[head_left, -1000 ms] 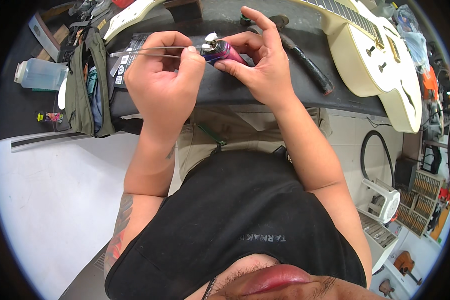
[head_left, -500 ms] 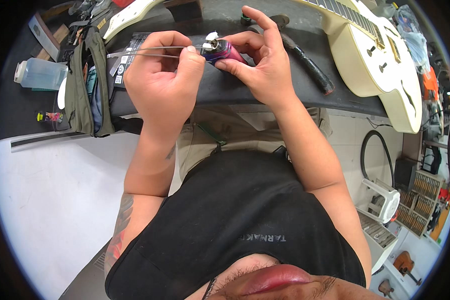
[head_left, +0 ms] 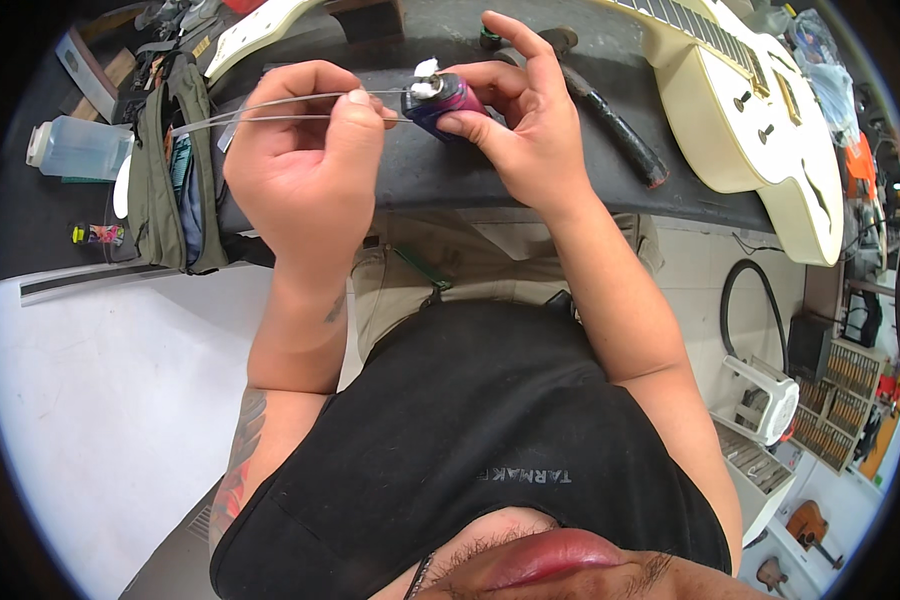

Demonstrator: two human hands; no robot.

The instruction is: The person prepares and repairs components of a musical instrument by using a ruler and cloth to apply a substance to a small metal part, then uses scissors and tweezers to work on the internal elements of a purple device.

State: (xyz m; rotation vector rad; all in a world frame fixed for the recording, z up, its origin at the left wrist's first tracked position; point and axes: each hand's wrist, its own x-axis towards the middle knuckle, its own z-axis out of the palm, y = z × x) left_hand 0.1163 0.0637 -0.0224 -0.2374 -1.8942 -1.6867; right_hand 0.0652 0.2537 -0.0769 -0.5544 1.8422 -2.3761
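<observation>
My left hand (head_left: 305, 165) is closed on long thin metal tweezers (head_left: 270, 110), pinched between thumb and fingers. Their two tips stand apart at the left edge of a small purple and dark vape device (head_left: 460, 97); whether they touch it I cannot tell. White tufts of cotton (head_left: 427, 82) stick out of the device's top. Wrapped around its right side is my right hand (head_left: 530, 130), thumb in front and index finger raised. Part of the device is hidden behind these fingers.
A hammer-like tool with a black handle (head_left: 615, 130) lies right of my right hand, before a cream electric guitar (head_left: 760, 120). To the left are an open olive bag (head_left: 160, 185), a clear bottle (head_left: 80, 148) and a small colourful bottle (head_left: 98, 234) on the dark bench.
My left hand has drawn a little to the left with the tweezers, away from the cotton. The device sits slightly further left and is turned more upright in my right hand.
</observation>
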